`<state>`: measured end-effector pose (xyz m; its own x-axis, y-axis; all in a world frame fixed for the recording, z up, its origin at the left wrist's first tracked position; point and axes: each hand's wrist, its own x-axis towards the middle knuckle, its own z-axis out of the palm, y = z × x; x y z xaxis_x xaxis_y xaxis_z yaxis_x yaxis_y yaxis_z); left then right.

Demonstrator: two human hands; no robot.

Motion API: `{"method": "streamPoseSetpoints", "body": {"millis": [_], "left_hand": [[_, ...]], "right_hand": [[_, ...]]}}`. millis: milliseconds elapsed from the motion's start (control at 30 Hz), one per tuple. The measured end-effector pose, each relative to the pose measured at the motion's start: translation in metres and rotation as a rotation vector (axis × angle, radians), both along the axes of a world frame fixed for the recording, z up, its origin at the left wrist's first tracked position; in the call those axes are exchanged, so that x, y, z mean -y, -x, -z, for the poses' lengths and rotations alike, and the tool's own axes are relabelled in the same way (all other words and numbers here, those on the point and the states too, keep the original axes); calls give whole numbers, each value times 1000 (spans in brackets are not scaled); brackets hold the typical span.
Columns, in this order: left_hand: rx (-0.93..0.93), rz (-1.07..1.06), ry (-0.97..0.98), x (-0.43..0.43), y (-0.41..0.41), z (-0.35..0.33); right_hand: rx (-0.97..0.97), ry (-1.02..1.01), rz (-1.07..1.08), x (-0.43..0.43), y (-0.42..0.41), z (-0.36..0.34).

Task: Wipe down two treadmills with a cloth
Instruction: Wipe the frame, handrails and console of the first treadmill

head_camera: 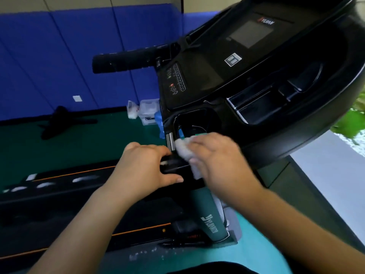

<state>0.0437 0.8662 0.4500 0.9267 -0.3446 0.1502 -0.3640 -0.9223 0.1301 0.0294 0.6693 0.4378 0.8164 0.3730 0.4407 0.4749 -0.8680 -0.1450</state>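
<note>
1. Head view: the cloth [184, 153] is small, white and bunched. It sits on the lower-left edge of the treadmill console [256, 80], just below the cup recess [195, 119], under the R hand [215, 155].
2. Handling, my read: prob. light, soft and limp, w/ no stiffness, so it will fold and slide unless pinned. Best hold = wadded mid-cloth under the fingers. A loose flap hangs out below the knuckles and could snag on the recess lip.
3. The console looks like hard glossy plastic. The button strip [178, 80] and screen [250, 33] sit higher up, so I'd go light there.
4. R grip: fingers bent down over the wad, clamping it vs. the console edge. Thumb hidden, so can't tell its part.
5. R arm: forearm comes in from lower right, palm down, wrist approx. straight.
6. L hand [146, 167]: fingers curled over a black rail [175, 168] just left of the cloth, thumb stretched along its near side. It's closed on the rail and looks like bracing. Hands are near each other; contact can't be told.
7. L forearm enters from lower left, above the deck [59, 204]. Pic is motion-blurred, so fine detail is unclear.
</note>
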Motion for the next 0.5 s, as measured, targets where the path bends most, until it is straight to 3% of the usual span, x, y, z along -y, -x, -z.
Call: {"method": "streamPoseSetpoints", "body": {"millis": [133, 300, 500], "left_hand": [[-73, 29, -68, -27, 5, 0], [-94, -9, -160, -80, 8, -1], [-131, 63, -65, -89, -3, 2]], "right_hand": [[50, -127, 55, -28, 2, 15], [206, -102, 382, 30, 2, 0], [91, -180, 259, -67, 11, 26]]}}
